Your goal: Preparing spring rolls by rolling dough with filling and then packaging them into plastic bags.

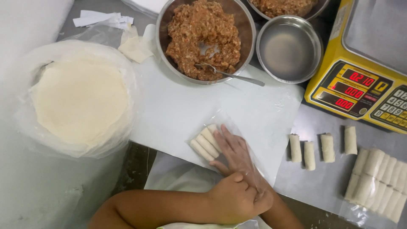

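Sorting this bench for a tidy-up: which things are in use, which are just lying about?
In use: right hand inside clear bag with rolls; left hand gripping it.
Lying about: wrapper stack, filling bowl, fork, empty bowl, scale.

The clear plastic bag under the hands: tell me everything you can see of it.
The clear plastic bag is thin, glossy and wrinkled, lying flat on the white sheet. Inside lie a few pale rolled wraps side by side. The right hand is in its open end, fingers against the rolls; the left hand grips that wrist.
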